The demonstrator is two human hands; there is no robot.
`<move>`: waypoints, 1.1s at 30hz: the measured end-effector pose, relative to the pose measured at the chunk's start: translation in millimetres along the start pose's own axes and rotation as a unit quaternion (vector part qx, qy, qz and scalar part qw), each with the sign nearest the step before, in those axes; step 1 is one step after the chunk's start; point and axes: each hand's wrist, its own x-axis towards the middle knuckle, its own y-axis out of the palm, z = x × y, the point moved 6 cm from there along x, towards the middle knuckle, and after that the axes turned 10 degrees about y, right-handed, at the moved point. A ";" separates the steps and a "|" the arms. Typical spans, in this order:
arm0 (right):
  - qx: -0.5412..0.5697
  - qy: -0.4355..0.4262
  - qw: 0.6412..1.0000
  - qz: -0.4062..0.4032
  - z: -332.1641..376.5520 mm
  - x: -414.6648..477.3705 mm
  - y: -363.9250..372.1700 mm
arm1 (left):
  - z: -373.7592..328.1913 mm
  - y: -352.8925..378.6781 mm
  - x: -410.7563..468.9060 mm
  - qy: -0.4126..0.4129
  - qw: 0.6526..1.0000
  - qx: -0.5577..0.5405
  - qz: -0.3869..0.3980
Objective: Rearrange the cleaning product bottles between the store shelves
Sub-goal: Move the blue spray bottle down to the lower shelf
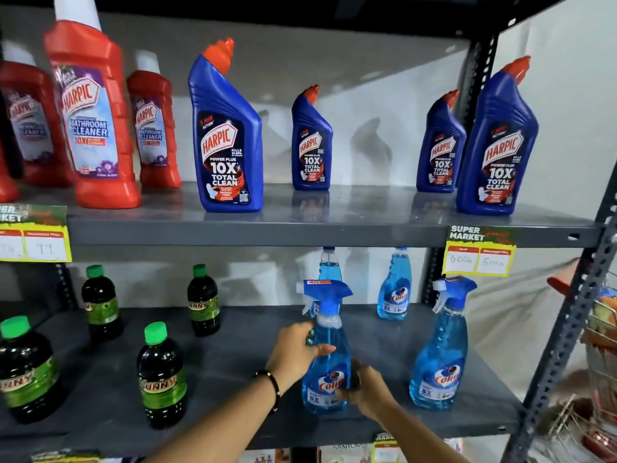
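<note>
A blue Colin spray bottle (325,362) stands upright near the front of the lower shelf (233,362). My left hand (293,352) wraps its upper body from the left, and my right hand (365,392) grips its lower body from the right. Another Colin spray bottle (440,352) stands to the right, and two more (394,289) stand at the back. On the upper shelf (334,228) stand several blue Harpic bottles (225,135) and, to the left, red Harpic bathroom cleaner bottles (90,111).
Several dark bottles with green caps (160,379) stand on the left of the lower shelf. Yellow price tags (477,252) hang from the upper shelf's edge. A perforated metal upright (567,329) frames the right side, with a wire basket (601,345) beyond it.
</note>
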 end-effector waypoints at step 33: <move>0.079 -0.440 0.860 -0.244 346.5 -148.0 -58.4 | -205.3 -295.1 15.0 0.311 0.863 0.075 -0.390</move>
